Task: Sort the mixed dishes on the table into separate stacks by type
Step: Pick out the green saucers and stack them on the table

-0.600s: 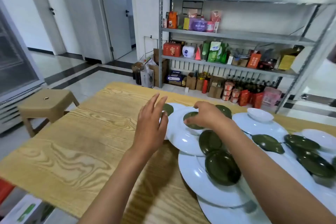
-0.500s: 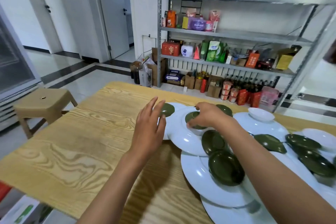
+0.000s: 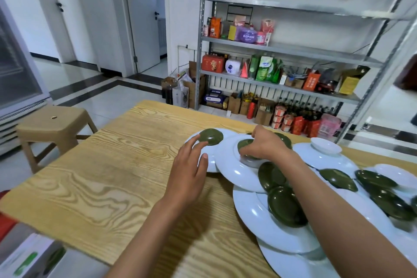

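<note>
Here, on the left, the left hand (image 3: pixel 188 172) hovers with fingers spread and relaxed, holding nothing, its fingertips just beside an upturned green saucer (image 3: pixel 211 136) on the far white plate (image 3: pixel 208 165). To its right, the right hand (image 3: pixel 262 145) curls its fingers round another small green dish (image 3: pixel 244 143) sitting on a tilted white plate (image 3: pixel 234 170). Further right, more green saucers and white plates lie overlapped across the wooden bench (image 3: pixel 108 178), unsorted. The step in hand looks like gathering the small green dishes; next, lifting this one clear calls for care not to tip the plate beneath.
</note>
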`<state>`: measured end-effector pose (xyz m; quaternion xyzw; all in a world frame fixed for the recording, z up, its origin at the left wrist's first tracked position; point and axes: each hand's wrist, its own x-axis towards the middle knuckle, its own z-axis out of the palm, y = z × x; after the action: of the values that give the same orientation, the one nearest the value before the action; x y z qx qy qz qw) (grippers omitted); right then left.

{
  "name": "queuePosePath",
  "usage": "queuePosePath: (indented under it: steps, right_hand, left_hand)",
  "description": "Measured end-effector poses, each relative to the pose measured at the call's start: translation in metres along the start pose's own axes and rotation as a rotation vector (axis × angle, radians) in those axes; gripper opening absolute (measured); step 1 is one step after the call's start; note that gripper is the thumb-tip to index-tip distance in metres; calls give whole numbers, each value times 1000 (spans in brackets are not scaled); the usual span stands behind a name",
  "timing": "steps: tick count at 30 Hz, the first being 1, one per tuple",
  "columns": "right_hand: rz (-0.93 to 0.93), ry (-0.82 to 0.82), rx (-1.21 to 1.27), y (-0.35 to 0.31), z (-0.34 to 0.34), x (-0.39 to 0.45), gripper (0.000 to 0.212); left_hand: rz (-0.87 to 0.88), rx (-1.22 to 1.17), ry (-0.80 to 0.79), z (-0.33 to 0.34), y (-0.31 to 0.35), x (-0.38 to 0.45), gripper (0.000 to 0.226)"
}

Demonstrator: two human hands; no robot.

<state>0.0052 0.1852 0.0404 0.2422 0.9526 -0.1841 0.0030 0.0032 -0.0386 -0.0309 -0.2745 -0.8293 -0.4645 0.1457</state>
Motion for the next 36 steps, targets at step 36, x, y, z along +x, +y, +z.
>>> queuePosePath:
  steps: [36]
  right_hand:
    - [-81,190,955,-166,104,26,25]
  left_hand:
    - [-180,432,184,-33,-163,74,49]
